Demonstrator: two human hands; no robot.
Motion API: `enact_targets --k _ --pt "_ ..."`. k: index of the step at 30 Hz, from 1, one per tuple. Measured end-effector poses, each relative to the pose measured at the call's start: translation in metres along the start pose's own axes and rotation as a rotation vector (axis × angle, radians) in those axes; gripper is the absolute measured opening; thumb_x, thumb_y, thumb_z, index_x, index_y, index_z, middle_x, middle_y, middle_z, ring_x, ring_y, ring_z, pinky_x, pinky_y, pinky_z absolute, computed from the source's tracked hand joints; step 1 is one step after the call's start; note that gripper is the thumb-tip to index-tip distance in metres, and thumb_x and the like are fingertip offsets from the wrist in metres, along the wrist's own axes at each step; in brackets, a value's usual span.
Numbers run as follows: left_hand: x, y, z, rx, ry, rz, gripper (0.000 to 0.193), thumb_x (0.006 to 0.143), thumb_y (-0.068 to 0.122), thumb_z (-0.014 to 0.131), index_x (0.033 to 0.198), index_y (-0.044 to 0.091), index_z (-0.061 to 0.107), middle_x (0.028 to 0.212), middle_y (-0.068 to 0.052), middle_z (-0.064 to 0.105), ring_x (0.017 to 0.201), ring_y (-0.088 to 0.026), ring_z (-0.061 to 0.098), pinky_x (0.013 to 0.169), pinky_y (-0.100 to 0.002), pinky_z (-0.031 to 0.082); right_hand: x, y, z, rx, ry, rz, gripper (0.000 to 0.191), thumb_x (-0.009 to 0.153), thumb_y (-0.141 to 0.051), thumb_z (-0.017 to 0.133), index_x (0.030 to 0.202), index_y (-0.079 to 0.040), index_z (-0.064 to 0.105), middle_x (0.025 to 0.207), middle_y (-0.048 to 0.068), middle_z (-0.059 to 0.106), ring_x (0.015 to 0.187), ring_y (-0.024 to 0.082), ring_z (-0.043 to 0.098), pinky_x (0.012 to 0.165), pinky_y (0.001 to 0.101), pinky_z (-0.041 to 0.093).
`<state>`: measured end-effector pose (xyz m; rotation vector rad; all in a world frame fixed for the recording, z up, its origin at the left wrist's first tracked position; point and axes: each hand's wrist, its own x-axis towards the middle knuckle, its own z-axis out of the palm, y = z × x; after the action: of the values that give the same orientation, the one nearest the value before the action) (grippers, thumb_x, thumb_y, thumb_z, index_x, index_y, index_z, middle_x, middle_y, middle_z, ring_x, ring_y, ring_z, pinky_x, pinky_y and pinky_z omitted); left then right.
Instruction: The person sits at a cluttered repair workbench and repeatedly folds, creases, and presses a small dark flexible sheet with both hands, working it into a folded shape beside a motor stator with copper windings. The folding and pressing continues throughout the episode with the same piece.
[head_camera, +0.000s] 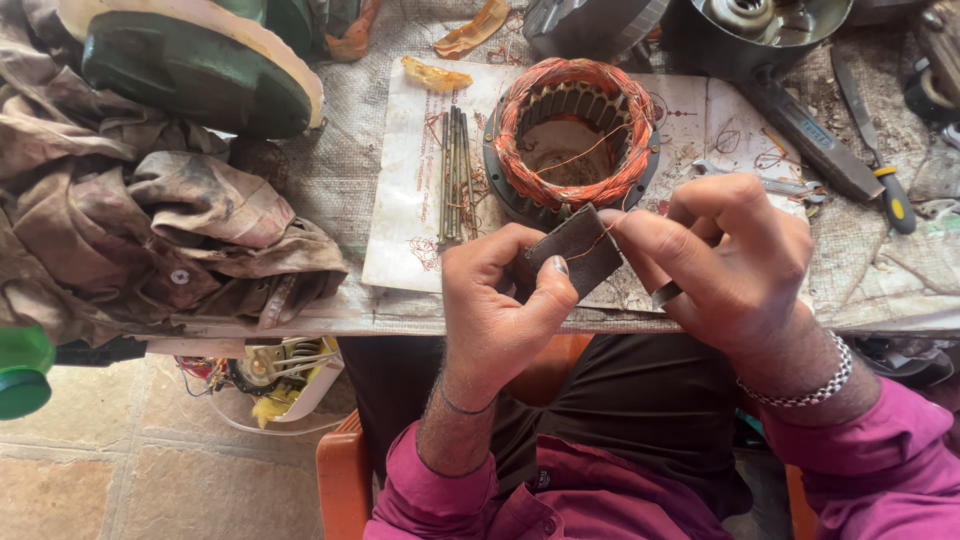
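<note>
Bare paper (400, 215) left of the rods (455, 175); wound stator (572, 135) ahead, rags (150, 220) far left.

A small dark brown pad (580, 247), rectangular and rough like worn abrasive paper, is held tilted above the near edge of the tabletop (340, 170). It is folded over a thin copper wire (585, 152), which enters it from the far side. The wire runs slack and slightly curved from the pad back to the stator (572, 135), just beyond. The stator is a dark metal ring lying flat on a stained sheet of paper (410, 200), its slots facing inward, its rim wrapped thickly in orange-red copper winding. Loose strands cross its open centre.
</note>
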<state>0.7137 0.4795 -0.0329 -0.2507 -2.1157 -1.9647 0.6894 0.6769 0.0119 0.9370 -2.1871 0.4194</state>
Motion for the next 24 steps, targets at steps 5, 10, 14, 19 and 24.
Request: enact_targets --k 5,10,14,19,24 --pt "0.0009 0.0021 0.0003 0.009 -0.018 -0.01 0.006 0.086 0.008 0.069 0.084 0.002 0.069 0.063 0.006 0.058 0.058 0.001 0.051 0.052 -0.021 0.042 0.0006 -0.0008 0.0014 -0.027 0.023 -0.011 0.036 0.076 -0.003 0.092 0.108 -0.012 0.079 0.088 0.005 0.053 0.061 0.012 0.048 0.053 0.0295 0.041" --pt "0.0011 0.0025 0.0011 0.035 -0.022 0.002 0.005 0.085 0.007 0.069 0.084 0.002 0.069 0.063 0.005 0.058 0.058 0.0 0.052 0.052 -0.021 0.042 0.0007 0.0004 -0.0002 -0.039 -0.002 -0.026 0.039 0.072 -0.003 0.09 0.109 -0.012 0.078 0.087 0.004 0.054 0.061 0.013 0.048 0.052 0.0298 0.041" --pt "-0.0003 0.0033 0.0016 0.031 -0.004 0.024 0.005 0.086 0.007 0.07 0.085 0.002 0.069 0.064 0.005 0.059 0.059 0.0 0.052 0.053 -0.021 0.043 0.0014 -0.0003 -0.0016 -0.009 -0.017 -0.01 0.041 0.071 -0.005 0.086 0.111 -0.011 0.078 0.09 0.005 0.054 0.064 0.014 0.052 0.053 0.0312 0.043" --pt "-0.0014 0.0034 0.0019 0.021 0.022 0.055 0.006 0.086 0.007 0.07 0.086 0.001 0.069 0.066 0.004 0.06 0.06 0.0 0.053 0.055 -0.021 0.044 0.0033 0.0001 -0.0035 0.002 -0.014 -0.039 0.048 0.063 -0.005 0.082 0.11 -0.01 0.079 0.089 0.005 0.055 0.063 0.015 0.055 0.052 0.0316 0.045" --pt "-0.0011 0.0026 0.0019 -0.015 0.026 0.023 0.007 0.088 0.007 0.069 0.087 0.0 0.069 0.067 0.004 0.061 0.062 0.0 0.054 0.055 -0.022 0.044 0.003 0.0019 -0.0026 0.04 -0.045 -0.025 0.052 0.059 0.003 0.076 0.11 -0.008 0.079 0.092 0.007 0.055 0.064 0.016 0.058 0.053 0.0327 0.047"
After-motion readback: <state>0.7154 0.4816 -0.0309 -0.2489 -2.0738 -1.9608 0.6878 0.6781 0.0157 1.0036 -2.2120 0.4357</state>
